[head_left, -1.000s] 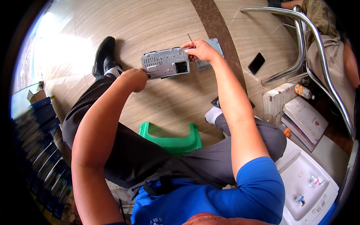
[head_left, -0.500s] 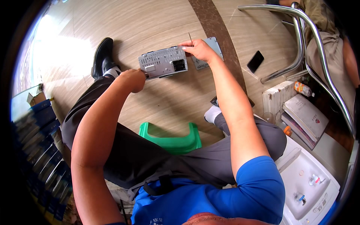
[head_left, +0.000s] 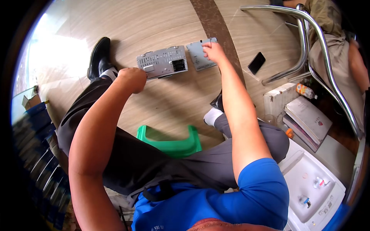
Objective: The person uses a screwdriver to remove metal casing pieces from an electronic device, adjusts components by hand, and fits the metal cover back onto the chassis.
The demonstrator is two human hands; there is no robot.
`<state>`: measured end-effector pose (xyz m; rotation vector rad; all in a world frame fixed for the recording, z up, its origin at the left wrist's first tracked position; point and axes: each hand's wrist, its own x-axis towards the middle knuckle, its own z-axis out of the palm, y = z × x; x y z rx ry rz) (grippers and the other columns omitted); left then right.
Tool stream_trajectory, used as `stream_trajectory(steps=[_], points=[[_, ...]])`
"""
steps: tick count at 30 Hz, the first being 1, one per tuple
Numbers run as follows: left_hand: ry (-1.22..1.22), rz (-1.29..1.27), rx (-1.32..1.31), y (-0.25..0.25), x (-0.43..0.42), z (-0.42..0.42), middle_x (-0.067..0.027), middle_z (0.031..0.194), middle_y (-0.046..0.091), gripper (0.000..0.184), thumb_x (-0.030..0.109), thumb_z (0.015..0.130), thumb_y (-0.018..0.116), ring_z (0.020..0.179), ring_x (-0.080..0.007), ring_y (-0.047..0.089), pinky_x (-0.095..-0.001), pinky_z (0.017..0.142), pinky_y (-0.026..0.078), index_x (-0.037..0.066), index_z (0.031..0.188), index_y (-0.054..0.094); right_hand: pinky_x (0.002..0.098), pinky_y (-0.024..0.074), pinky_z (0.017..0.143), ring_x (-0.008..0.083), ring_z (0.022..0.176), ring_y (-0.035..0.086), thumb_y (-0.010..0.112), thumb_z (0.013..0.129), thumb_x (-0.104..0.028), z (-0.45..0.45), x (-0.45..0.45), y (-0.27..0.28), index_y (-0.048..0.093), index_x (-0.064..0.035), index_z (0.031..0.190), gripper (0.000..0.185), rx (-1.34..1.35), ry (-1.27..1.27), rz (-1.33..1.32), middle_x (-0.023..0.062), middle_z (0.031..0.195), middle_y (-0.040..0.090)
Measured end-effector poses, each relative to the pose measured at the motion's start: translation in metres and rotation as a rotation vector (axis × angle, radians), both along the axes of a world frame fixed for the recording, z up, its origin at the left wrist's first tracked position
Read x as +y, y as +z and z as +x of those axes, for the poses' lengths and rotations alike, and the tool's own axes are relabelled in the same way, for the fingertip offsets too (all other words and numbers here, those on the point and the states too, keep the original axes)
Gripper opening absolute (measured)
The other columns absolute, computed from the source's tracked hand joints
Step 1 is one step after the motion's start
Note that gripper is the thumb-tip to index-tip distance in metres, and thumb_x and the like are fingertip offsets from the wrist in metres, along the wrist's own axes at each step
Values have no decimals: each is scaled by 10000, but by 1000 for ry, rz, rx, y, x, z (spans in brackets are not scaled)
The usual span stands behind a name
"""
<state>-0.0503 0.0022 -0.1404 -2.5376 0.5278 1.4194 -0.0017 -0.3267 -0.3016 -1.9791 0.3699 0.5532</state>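
Note:
A silver metal car stereo unit (head_left: 162,62) with slotted vents and a black connector socket is held tilted above the floor. My left hand (head_left: 132,80) is closed at its left end, the fingertips mostly hidden behind the wrist and knuckles. Right of the unit is a flat grey metal cover plate (head_left: 197,57). My right hand (head_left: 213,52) is over this plate, apart from the unit, with curled fingers. Whatever those fingers hold, if anything, is too small to make out.
A green plastic stool (head_left: 171,147) stands between my legs. On the floor to the right lies a black phone (head_left: 256,63), near a chrome chair frame (head_left: 304,57) and a seated person. A white water-dispenser part (head_left: 308,192), books (head_left: 308,119) and a bottle (head_left: 306,91) are at right.
My right hand has left the stereo unit's upper right corner and moved right over the cover plate. The thin rod seen upright by that hand no longer shows clearly. My left hand stays on the unit.

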Motion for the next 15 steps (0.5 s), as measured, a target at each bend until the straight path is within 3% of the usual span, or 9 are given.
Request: stream_trajectory(steps=[5,6,8,12,13,14,15], points=[[-53,-47,-9,12,-13,-4,-153,1159,689,265,167,879,582,1085,-297,667,-414,886,543,51,1076,716,324,553,656,171,716,676,638,866,-132,-42,-53,-98,720,-26,1028,210,-61,-70,-294,92,847,718],[-55,-47,-6,14,-17,-9,-153,1159,689,265,167,879,582,1085,-297,667,-414,886,543,51,1076,716,342,553,686,186,738,688,649,854,-144,-52,-56,-102,732,-32,985,191,-70,-63,-398,110,852,731],[-111,-188,-6,18,-23,-20,-166,1023,710,300,315,929,615,996,-330,680,-439,843,547,36,973,717,348,547,723,200,770,695,660,849,-164,-67,-54,-94,735,-40,971,189,-26,-35,-462,121,880,733],[-311,-273,-5,14,-39,-44,-149,980,718,284,317,911,629,942,-313,697,-427,797,562,51,900,728,357,531,794,239,842,698,700,838,-232,-74,-51,-104,736,-62,963,214,-9,23,-495,127,909,733],[-356,-277,20,19,-44,-46,-133,1024,729,194,143,822,607,956,-269,709,-375,785,565,75,936,747,357,531,794,239,842,698,700,838,-232,-73,-49,-103,736,-62,963,214,-6,24,-495,127,909,733],[-355,-277,23,18,-46,-50,-133,1024,729,194,143,822,607,956,-269,709,-375,785,565,75,936,747,360,530,794,244,853,696,711,836,-246,-72,-47,-103,734,-60,963,226,-7,41,-499,131,908,731],[-346,-303,7,17,-47,-54,-129,972,725,201,227,858,623,919,-280,710,-392,761,565,70,896,741,363,530,794,248,864,694,722,833,-259,-70,-43,-100,732,-59,963,239,-9,59,-502,135,908,729]])
